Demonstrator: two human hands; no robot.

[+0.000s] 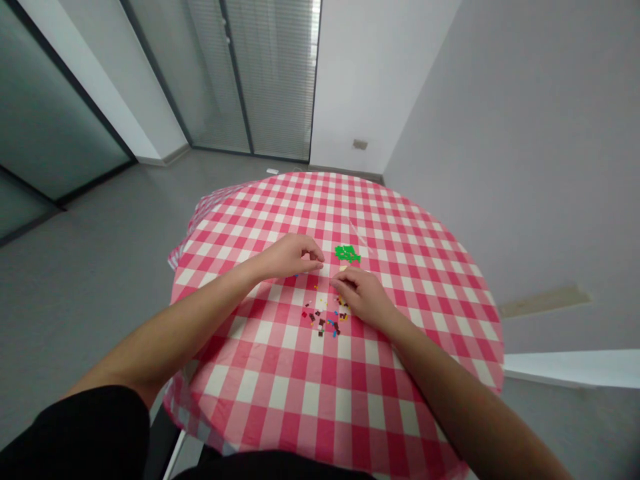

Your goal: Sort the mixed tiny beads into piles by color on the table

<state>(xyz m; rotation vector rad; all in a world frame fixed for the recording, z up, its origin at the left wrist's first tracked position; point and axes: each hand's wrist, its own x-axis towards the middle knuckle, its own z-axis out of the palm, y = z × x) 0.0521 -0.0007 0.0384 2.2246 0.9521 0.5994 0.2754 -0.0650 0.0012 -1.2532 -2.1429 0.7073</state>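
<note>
Over the middle of the checked tablecloth, my left hand (293, 256) has its thumb and fingers apart, with nothing visible between them. A bit of blue shows just under it. To its right is my right hand (361, 292), its thumb and index finger brought together; whatever they may hold is too small to make out. Green pieces (347, 253) lie in a cluster just beyond my right hand. Small loose pieces (321, 323) in dark brown, blue, red and yellow are scattered nearer to me, some close beside my right hand.
The round table (280, 400) wears a red and white checked cloth. A thin clear strip (360, 235) lies on it behind the green pieces. Beyond stand glass partitions (270, 80) and a white wall with a socket (360, 144). A small white object (273, 171) is on the floor.
</note>
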